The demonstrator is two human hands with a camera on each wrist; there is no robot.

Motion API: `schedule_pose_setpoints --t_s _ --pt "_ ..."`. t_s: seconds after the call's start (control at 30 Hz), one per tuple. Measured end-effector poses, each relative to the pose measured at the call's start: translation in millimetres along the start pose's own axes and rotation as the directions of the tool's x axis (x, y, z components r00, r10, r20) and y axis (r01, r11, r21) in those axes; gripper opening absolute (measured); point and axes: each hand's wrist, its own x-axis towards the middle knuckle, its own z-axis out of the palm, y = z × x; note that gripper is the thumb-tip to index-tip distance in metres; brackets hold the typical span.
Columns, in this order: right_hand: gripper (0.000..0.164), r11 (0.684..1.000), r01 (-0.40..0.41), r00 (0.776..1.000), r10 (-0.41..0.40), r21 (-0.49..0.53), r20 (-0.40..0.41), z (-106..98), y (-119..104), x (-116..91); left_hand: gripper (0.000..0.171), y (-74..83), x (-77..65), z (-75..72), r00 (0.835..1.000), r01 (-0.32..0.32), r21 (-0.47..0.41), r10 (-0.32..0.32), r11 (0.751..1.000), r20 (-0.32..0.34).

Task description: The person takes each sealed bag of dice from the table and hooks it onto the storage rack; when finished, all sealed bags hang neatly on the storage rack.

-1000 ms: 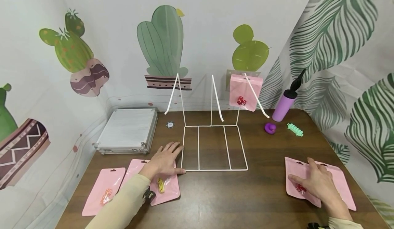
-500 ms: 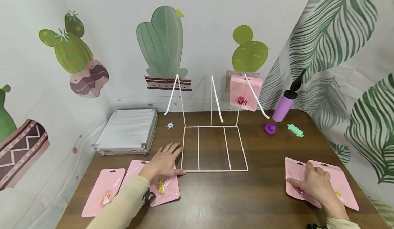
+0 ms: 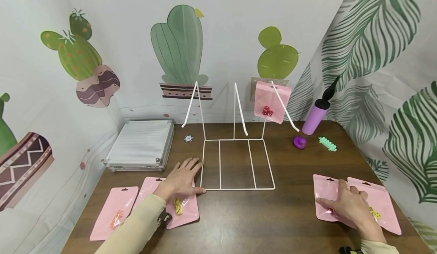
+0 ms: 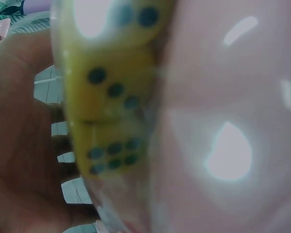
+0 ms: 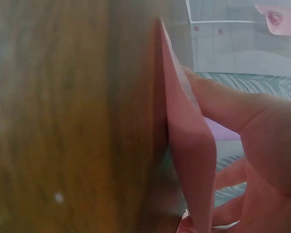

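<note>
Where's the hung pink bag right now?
In the head view, the hung pink bag is on the right-hand hook of the white rack, left of the purple pump.

A creased whitish wall hanging (image 3: 228, 18) bears printed green cacti (image 3: 181, 49) and striped green leaves (image 3: 370, 30). Before it, a dark-brown wood-grain table (image 3: 246, 220) reflects light.

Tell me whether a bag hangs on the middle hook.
No, the middle hook is bare; the hanging bag is on the right hook.
</note>
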Motion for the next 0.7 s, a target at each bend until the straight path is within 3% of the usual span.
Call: schedule_pose_setpoints --t_s 0.2,0.43,0.7 --pt "0.125 1.0 -0.008 1.0 0.008 0.015 -0.008 1.0 0.6 0.3 0.102 1.0 -0.6 -1.1 1.0 -0.001 -0.003 0.001 1.0 -0.004" --pt "0.132 1.0 -0.031 0.995 0.031 0.006 -0.096 4.3 -3.9 -1.3 0.103 0.8 0.0 -2.9 1.0 0.013 -0.001 -0.013 1.0 0.023" --pt "0.141 0.994 -0.094 0.996 0.094 0.059 -0.007 3.3 -4.3 0.3 0.101 1.0 -0.1 -3.5 1.0 0.005 -0.011 -0.005 1.0 0.023"
